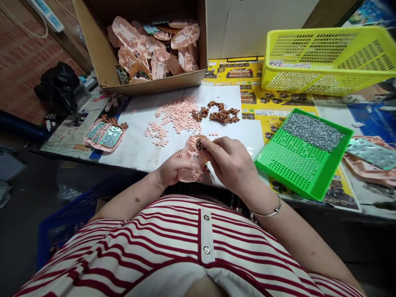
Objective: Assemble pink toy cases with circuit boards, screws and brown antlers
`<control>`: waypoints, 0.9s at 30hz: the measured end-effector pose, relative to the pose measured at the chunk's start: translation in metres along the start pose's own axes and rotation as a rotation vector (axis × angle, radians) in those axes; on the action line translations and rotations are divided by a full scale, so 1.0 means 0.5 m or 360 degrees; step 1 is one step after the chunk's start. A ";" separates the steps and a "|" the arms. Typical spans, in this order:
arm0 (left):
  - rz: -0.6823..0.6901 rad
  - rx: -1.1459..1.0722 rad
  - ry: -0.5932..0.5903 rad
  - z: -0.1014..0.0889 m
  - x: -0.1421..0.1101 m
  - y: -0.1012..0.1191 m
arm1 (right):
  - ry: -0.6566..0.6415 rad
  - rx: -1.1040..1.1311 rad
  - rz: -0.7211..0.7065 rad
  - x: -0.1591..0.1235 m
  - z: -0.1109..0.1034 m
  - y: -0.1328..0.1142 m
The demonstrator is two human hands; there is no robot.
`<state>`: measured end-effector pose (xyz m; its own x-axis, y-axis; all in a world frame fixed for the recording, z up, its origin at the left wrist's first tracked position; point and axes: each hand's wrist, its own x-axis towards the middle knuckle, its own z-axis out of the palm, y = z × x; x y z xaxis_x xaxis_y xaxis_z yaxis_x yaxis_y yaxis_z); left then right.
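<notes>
My left hand (171, 168) is closed around the lower left side of a pink plastic shell (188, 175), held up just off the table's front edge. The shell's hollow inside faces me. At its upper end sits a small dark round part (199, 144) with holes in it. The thumb and forefinger of my right hand (233, 163) are closed on that part. Thin wires (210, 170) hang from the shell's right side, below my right fingers. Small pink plastic pieces (181, 113) and brown plastic pieces (224, 113) lie on white paper beyond my hands.
A cardboard box (154, 88) of pink shells stands at the back. At left lie several shells with shiny green panels (111, 136). A green tray (321, 192) holds many small screws (312, 132) at right, with a yellow basket (324, 78) behind. More pink shells (371, 169) lie far right.
</notes>
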<state>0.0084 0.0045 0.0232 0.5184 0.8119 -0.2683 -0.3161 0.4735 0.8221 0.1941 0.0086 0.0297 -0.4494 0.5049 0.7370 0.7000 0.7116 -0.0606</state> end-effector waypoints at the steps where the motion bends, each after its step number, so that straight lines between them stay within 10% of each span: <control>1: -0.0002 -0.0004 0.0006 -0.002 0.000 -0.001 | -0.0044 0.0034 0.0019 0.001 -0.004 0.003; 13: 0.0424 0.0017 0.0148 0.019 0.002 0.005 | 0.0211 0.0846 0.0668 0.008 -0.005 -0.027; 19: 0.0231 -0.0042 -0.0096 0.024 -0.003 0.003 | 0.0286 0.0657 0.0567 0.005 0.015 -0.035; 27: 0.0237 0.0253 0.0031 0.014 -0.002 -0.005 | 0.0079 -0.0024 0.0436 0.003 0.008 -0.048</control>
<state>0.0141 0.0002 0.0249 0.4592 0.8762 -0.1463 -0.2581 0.2892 0.9218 0.1745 -0.0056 0.0294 -0.2145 0.6527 0.7266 0.8001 0.5441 -0.2526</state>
